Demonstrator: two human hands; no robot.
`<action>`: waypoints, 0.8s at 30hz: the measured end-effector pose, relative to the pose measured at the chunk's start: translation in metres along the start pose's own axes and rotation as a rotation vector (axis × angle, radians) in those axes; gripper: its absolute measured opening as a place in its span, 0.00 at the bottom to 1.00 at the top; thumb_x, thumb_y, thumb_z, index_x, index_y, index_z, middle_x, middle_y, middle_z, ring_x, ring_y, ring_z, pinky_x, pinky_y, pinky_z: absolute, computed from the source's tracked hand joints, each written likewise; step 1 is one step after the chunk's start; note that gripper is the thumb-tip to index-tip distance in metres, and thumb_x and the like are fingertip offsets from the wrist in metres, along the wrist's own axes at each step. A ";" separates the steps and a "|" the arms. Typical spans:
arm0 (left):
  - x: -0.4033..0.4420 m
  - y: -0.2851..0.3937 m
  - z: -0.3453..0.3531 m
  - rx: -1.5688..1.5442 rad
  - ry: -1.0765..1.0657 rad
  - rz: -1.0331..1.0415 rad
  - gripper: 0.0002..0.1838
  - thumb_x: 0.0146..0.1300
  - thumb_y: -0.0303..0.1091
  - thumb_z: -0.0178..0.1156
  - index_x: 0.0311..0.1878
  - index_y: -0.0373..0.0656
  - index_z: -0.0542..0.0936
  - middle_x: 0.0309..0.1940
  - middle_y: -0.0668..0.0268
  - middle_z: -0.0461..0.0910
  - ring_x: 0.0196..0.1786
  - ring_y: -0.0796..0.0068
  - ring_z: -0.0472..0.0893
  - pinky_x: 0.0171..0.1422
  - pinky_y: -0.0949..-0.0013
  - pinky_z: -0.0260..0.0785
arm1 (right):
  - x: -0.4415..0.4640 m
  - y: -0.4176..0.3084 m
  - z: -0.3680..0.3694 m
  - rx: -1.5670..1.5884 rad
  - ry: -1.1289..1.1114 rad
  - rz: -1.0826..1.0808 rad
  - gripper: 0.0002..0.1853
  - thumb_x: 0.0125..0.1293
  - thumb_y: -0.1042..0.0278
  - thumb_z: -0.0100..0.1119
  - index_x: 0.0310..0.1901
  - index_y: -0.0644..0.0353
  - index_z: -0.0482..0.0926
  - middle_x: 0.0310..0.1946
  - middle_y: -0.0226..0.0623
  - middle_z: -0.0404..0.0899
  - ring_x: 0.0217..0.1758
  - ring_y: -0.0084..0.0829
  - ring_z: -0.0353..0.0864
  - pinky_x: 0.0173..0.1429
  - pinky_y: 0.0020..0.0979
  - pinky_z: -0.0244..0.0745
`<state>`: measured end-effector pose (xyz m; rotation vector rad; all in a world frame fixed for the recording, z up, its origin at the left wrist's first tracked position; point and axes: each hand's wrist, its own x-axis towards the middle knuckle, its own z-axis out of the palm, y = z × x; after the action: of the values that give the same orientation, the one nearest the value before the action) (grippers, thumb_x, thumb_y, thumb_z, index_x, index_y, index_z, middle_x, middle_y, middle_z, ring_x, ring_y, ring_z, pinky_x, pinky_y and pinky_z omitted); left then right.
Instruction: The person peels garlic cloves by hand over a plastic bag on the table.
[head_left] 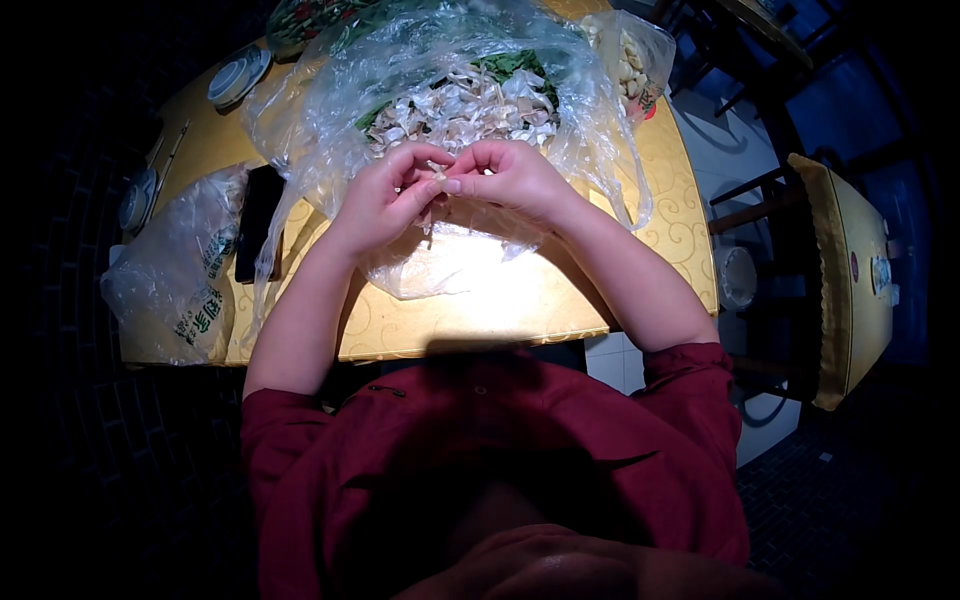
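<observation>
Red shirt (300,460) up close, pale bit (438,174) in the fingertips

So, nearest first: shirt, sleeves pushed up, bare forearms reaching out past the near edge of a yellow table (385,335). Left hand (392,198) and right hand (515,185) meet in the middle, thumbs and forefingers pinched in on that pale bit. It sits right between the two sets of tips, in contact with both. Looks like garlic, but it's too small and half covered to swear to it.

Off to the left there's a bag with green print (175,275), then a black slab (260,215) just beside it. Just beyond the hands is a big clear bag (310,115), spread wide, with a heap of papery skins (450,108) in it and some greens (515,68) at the heap's far side. Past that, bowls (230,78) stand far left, and a small bag (635,75) of pale cloves sits far right. Well apart on the right: another table (855,280), yellow cloth too.
</observation>
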<state>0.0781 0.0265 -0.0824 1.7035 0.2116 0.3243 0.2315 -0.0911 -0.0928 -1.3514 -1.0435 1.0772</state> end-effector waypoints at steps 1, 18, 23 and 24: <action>0.000 0.001 0.000 0.020 0.015 0.003 0.09 0.62 0.25 0.51 0.45 0.38 0.70 0.28 0.68 0.75 0.29 0.85 0.74 0.32 0.81 0.66 | -0.001 -0.003 0.000 -0.022 0.018 0.011 0.11 0.56 0.65 0.64 0.36 0.64 0.78 0.30 0.28 0.78 0.32 0.15 0.72 0.37 0.18 0.68; 0.008 -0.019 -0.013 -0.166 0.199 0.077 0.08 0.63 0.28 0.51 0.44 0.38 0.67 0.36 0.63 0.76 0.33 0.82 0.73 0.39 0.79 0.66 | 0.004 0.005 -0.008 0.010 0.060 -0.177 0.05 0.60 0.71 0.56 0.35 0.62 0.75 0.32 0.26 0.74 0.35 0.15 0.71 0.41 0.18 0.67; 0.009 -0.007 -0.007 -0.158 0.260 0.079 0.09 0.62 0.27 0.52 0.45 0.36 0.70 0.33 0.67 0.75 0.32 0.84 0.72 0.37 0.80 0.66 | 0.004 0.006 -0.007 -0.080 -0.005 -0.187 0.05 0.59 0.71 0.56 0.35 0.62 0.76 0.30 0.24 0.73 0.34 0.14 0.70 0.39 0.17 0.66; 0.009 -0.004 -0.005 -0.175 0.272 0.081 0.09 0.62 0.26 0.52 0.45 0.35 0.71 0.32 0.68 0.75 0.31 0.85 0.72 0.36 0.81 0.66 | 0.003 0.006 -0.006 -0.146 0.015 -0.181 0.06 0.58 0.71 0.57 0.36 0.62 0.76 0.29 0.24 0.73 0.33 0.13 0.70 0.38 0.17 0.66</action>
<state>0.0848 0.0346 -0.0851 1.4949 0.3050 0.6186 0.2380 -0.0894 -0.0984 -1.3491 -1.2284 0.8697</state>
